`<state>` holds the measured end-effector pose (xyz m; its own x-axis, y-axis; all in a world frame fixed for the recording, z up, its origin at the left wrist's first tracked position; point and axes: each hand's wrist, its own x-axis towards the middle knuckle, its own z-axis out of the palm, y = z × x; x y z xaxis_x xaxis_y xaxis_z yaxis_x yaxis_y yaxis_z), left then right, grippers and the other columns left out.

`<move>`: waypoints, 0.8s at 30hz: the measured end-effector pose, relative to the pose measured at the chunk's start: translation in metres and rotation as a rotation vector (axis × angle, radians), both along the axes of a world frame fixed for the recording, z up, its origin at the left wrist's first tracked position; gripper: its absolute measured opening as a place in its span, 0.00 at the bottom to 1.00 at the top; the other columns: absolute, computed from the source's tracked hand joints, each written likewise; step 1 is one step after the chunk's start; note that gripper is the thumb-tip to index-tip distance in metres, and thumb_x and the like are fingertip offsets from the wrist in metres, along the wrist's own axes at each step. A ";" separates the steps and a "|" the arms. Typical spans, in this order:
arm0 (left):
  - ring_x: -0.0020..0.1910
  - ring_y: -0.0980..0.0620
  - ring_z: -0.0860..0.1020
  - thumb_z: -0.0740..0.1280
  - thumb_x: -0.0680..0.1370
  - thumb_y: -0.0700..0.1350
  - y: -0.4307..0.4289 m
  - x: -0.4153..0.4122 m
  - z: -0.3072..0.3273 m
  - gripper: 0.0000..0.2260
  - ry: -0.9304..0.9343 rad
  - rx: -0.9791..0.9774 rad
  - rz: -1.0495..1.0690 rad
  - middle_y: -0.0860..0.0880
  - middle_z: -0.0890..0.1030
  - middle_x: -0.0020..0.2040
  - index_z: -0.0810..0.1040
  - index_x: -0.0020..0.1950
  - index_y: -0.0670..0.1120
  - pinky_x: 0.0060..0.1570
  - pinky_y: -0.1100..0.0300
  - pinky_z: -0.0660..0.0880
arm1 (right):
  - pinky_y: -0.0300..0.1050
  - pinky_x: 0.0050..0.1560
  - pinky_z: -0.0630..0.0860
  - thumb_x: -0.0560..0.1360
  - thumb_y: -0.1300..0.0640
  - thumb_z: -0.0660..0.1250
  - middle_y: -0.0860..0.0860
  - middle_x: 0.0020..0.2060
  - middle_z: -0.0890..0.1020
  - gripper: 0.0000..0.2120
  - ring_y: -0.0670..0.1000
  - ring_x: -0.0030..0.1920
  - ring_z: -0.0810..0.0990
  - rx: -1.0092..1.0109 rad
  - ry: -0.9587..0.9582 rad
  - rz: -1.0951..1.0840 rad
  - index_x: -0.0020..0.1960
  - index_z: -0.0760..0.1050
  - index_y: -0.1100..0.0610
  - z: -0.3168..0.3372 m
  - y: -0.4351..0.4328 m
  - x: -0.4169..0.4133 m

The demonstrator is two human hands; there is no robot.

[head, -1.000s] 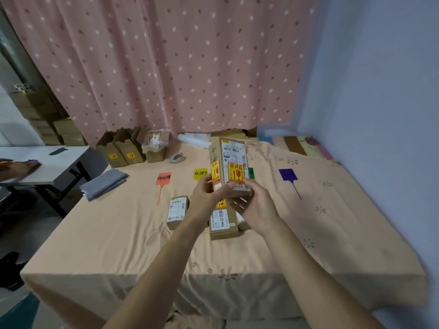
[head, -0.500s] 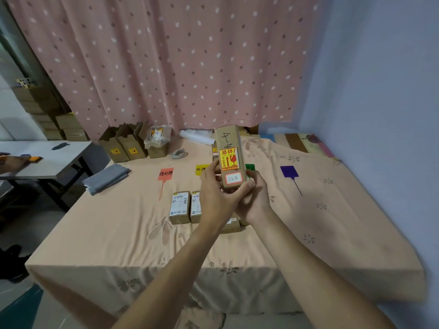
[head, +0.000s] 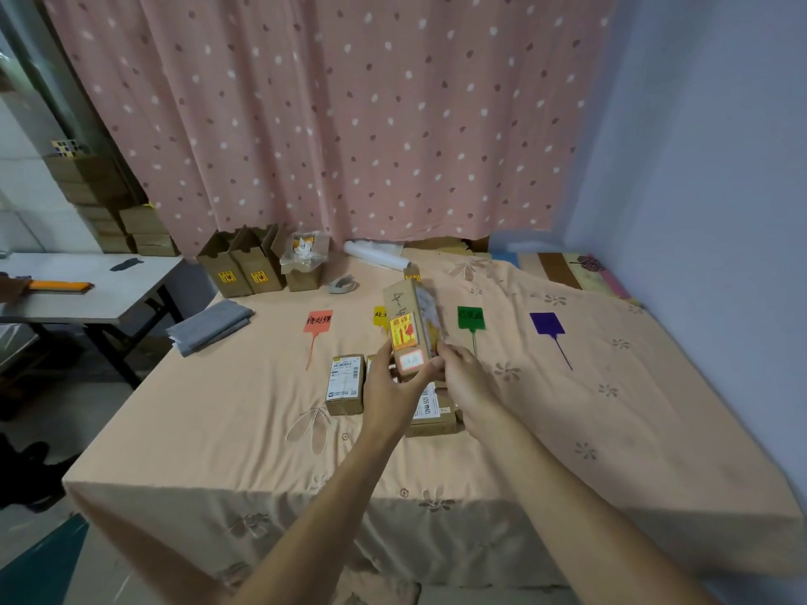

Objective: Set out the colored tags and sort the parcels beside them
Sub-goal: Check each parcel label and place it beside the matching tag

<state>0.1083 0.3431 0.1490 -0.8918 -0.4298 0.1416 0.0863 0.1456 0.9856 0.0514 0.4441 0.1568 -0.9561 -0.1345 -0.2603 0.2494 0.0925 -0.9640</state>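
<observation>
Cardboard parcel [head: 412, 329], one, pinched between left grip [head: 393, 390] and right grip [head: 469, 382]; four tags [head: 470, 318] beyond.

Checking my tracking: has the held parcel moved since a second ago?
Yes. The parcel turned narrow side forward and shifted left, uncovering the green tag.

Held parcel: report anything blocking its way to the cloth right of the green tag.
Nothing visible. The parcel is held up just left of the green tag; the cloth right of it carries nothing.
</observation>
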 end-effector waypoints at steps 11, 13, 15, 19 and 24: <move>0.52 0.51 0.85 0.78 0.73 0.50 -0.089 0.016 -0.035 0.19 -0.086 0.151 0.106 0.52 0.87 0.52 0.81 0.63 0.51 0.53 0.47 0.83 | 0.54 0.67 0.76 0.77 0.41 0.61 0.48 0.63 0.81 0.25 0.51 0.62 0.80 0.178 0.003 0.245 0.72 0.70 0.46 -0.014 -0.082 0.007; 0.53 0.50 0.85 0.78 0.74 0.48 -0.100 0.011 -0.035 0.19 -0.081 0.133 0.094 0.51 0.86 0.53 0.81 0.63 0.50 0.51 0.51 0.84 | 0.53 0.67 0.76 0.79 0.42 0.60 0.47 0.64 0.80 0.23 0.50 0.63 0.79 0.175 0.008 0.244 0.73 0.70 0.46 -0.017 -0.089 0.005; 0.52 0.51 0.85 0.78 0.73 0.49 -0.103 0.002 -0.034 0.18 -0.088 0.108 0.067 0.52 0.87 0.52 0.81 0.62 0.51 0.52 0.51 0.84 | 0.52 0.65 0.76 0.79 0.42 0.60 0.48 0.64 0.80 0.23 0.50 0.62 0.79 0.168 0.010 0.214 0.72 0.70 0.47 -0.020 -0.089 0.000; 0.52 0.53 0.85 0.79 0.70 0.54 -0.089 -0.023 -0.038 0.20 -0.118 0.065 0.028 0.53 0.87 0.52 0.80 0.59 0.56 0.56 0.46 0.82 | 0.56 0.66 0.76 0.78 0.41 0.60 0.48 0.61 0.81 0.24 0.51 0.61 0.80 0.193 0.013 0.180 0.71 0.71 0.48 -0.028 -0.071 -0.022; 0.53 0.55 0.85 0.79 0.67 0.59 -0.056 -0.074 -0.049 0.31 -0.144 0.042 0.027 0.53 0.86 0.55 0.77 0.67 0.51 0.56 0.48 0.83 | 0.54 0.62 0.78 0.80 0.44 0.61 0.48 0.58 0.83 0.19 0.50 0.58 0.81 0.177 0.027 0.141 0.69 0.73 0.47 -0.038 -0.037 -0.074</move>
<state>0.0339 0.2875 0.1002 -0.8898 -0.4563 -0.0057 -0.0601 0.1048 0.9927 -0.0228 0.4071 0.1186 -0.9378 -0.2222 -0.2667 0.1967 0.2928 -0.9357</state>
